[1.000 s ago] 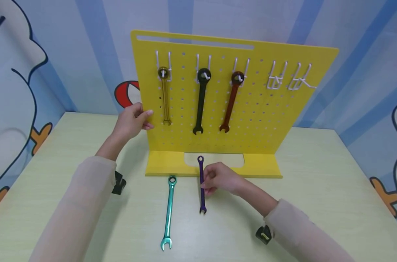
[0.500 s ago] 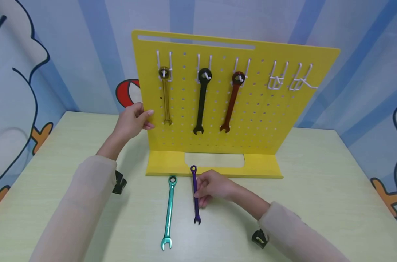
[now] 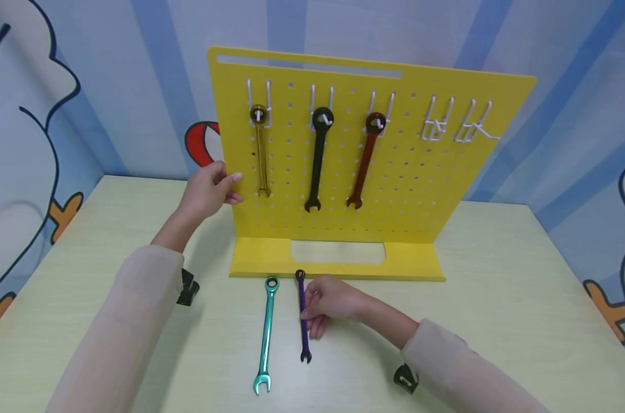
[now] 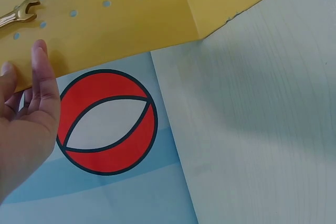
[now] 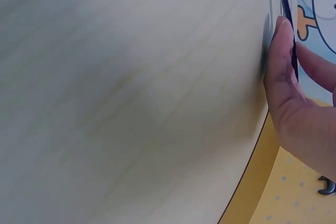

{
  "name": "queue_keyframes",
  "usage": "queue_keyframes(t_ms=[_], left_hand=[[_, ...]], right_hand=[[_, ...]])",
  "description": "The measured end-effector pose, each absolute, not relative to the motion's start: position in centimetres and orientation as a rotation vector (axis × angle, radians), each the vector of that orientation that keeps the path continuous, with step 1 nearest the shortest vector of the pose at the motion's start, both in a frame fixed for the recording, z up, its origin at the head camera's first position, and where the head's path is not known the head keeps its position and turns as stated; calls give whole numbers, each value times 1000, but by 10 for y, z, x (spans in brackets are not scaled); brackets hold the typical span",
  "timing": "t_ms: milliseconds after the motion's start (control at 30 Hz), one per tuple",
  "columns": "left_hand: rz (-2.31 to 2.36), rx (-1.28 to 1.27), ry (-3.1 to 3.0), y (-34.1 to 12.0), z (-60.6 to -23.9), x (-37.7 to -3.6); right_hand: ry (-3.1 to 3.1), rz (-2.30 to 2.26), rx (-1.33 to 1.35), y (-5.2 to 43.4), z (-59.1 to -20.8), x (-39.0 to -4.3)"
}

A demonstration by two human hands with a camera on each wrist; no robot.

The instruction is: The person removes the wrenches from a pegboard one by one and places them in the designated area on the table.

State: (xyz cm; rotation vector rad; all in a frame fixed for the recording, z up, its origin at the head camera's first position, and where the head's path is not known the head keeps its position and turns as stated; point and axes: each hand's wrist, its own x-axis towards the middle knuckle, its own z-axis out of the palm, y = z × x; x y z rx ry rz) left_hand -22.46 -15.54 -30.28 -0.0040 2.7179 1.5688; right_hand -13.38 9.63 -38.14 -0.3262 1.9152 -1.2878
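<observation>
My left hand grips the left edge of the yellow pegboard; in the left wrist view its fingers lie on both sides of that edge. My right hand pinches a purple combination wrench by the middle of its shaft, ring end toward the board. To its left, apart from it, a teal combination wrench lies on the table. Hanging from hooks on the board are a gold wrench, a black wrench and a red wrench.
Two white hooks, a left one and a right one, stick out bare at the board's upper right. The board's yellow base rests on the pale table. A blue cartoon-printed backdrop stands behind.
My right hand has come left and toward the front of the table with the purple wrench, away from the board's base and nearer the teal wrench. The left hand stays on the board's edge.
</observation>
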Motion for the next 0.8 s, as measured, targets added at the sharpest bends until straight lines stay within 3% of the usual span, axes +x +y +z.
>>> queue_keyframes(t_ms=[800], left_hand=[[1561,7,2737,-156,-303,-224]], right_hand=[[1891,-1276,-215,89,-387,-131]])
